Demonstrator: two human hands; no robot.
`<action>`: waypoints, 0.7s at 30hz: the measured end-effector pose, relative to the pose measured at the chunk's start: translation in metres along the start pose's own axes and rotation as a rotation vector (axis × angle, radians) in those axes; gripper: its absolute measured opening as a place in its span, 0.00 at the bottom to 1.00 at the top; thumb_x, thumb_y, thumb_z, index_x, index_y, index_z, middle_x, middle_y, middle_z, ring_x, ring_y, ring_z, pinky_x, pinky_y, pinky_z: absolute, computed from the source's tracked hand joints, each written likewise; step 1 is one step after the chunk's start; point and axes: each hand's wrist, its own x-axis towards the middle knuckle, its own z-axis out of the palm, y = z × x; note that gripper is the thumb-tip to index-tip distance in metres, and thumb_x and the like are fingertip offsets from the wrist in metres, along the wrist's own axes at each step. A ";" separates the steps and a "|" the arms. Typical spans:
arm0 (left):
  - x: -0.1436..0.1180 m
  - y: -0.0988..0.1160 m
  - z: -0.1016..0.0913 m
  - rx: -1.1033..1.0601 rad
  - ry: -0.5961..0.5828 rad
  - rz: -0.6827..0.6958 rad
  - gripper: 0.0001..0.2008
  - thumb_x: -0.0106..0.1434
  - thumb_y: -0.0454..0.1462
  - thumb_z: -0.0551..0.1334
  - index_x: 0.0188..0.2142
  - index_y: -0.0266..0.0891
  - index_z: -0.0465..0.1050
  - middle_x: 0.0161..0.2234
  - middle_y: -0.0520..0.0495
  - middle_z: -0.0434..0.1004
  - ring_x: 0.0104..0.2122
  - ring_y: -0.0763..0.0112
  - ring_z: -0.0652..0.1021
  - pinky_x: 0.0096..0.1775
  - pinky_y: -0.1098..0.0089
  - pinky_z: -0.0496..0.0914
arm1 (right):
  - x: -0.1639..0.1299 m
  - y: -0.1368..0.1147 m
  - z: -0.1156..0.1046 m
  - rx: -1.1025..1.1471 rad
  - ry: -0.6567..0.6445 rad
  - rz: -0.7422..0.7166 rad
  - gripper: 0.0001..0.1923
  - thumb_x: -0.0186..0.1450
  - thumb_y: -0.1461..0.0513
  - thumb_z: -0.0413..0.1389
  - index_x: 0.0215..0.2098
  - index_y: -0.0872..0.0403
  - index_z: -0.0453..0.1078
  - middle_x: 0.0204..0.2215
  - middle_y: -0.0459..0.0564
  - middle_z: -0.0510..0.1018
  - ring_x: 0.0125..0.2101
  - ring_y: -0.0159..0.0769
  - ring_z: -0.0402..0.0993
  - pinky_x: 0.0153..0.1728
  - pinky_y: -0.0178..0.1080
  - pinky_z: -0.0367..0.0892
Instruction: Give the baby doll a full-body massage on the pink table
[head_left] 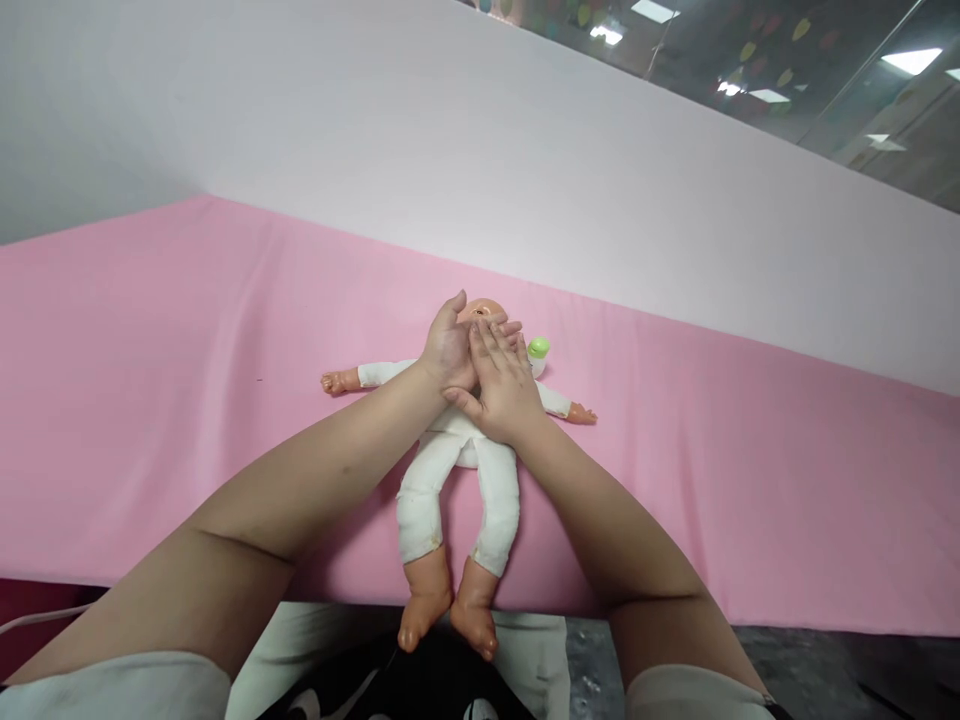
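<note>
A baby doll [497, 490] with a white cloth body lies on its back, arms spread wide, its feet at the near edge. Above its chest, my left hand [450, 352] is turned palm up with fingers stretched out. My right hand [504, 385] lies flat across the left palm, fingers straight. No object shows between the two palms, though the contact area is hidden. Part of the doll's head and most of its chest are covered by my hands. Just right of my right fingertips stands a small bottle with a light green cap [538, 347].
Pink cloth [247, 440] covers the table, with a few folds. Behind it rises a pale wall [450, 150], topped by a glass pane [750, 80] reflecting ceiling lights. A white cable [45, 618] shows at the lower left.
</note>
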 end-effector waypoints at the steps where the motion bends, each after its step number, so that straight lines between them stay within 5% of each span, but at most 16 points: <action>1: 0.002 0.004 -0.004 -0.011 0.013 0.017 0.37 0.71 0.66 0.48 0.46 0.36 0.76 0.47 0.30 0.84 0.56 0.42 0.82 0.56 0.45 0.77 | 0.000 0.000 0.001 0.003 -0.010 0.011 0.47 0.76 0.40 0.53 0.81 0.55 0.45 0.79 0.62 0.52 0.80 0.57 0.41 0.78 0.66 0.34; 7: 0.009 0.024 -0.030 0.047 0.099 0.212 0.36 0.72 0.64 0.51 0.49 0.34 0.77 0.50 0.29 0.83 0.58 0.43 0.81 0.56 0.48 0.79 | -0.005 -0.019 0.003 0.095 -0.071 -0.068 0.44 0.77 0.43 0.54 0.81 0.56 0.48 0.77 0.62 0.59 0.79 0.55 0.49 0.78 0.64 0.42; 10: 0.009 0.024 -0.033 0.037 0.076 0.242 0.36 0.72 0.64 0.52 0.50 0.34 0.77 0.52 0.29 0.83 0.59 0.44 0.80 0.57 0.49 0.78 | -0.010 -0.034 0.002 0.157 -0.081 -0.133 0.47 0.77 0.41 0.52 0.82 0.57 0.43 0.78 0.62 0.56 0.80 0.51 0.44 0.79 0.59 0.43; 15: 0.008 0.005 -0.021 0.068 0.004 0.132 0.38 0.71 0.65 0.52 0.51 0.34 0.79 0.51 0.27 0.83 0.59 0.40 0.80 0.57 0.45 0.76 | -0.012 -0.036 0.003 0.180 -0.057 -0.122 0.52 0.76 0.38 0.51 0.83 0.54 0.33 0.81 0.58 0.47 0.81 0.50 0.34 0.80 0.59 0.43; 21: 0.006 -0.014 -0.003 -0.065 0.029 -0.015 0.33 0.72 0.63 0.51 0.47 0.36 0.76 0.49 0.30 0.83 0.55 0.44 0.82 0.56 0.48 0.76 | -0.002 -0.008 0.004 0.081 -0.055 0.003 0.50 0.77 0.39 0.49 0.82 0.59 0.37 0.81 0.62 0.45 0.81 0.54 0.32 0.79 0.61 0.34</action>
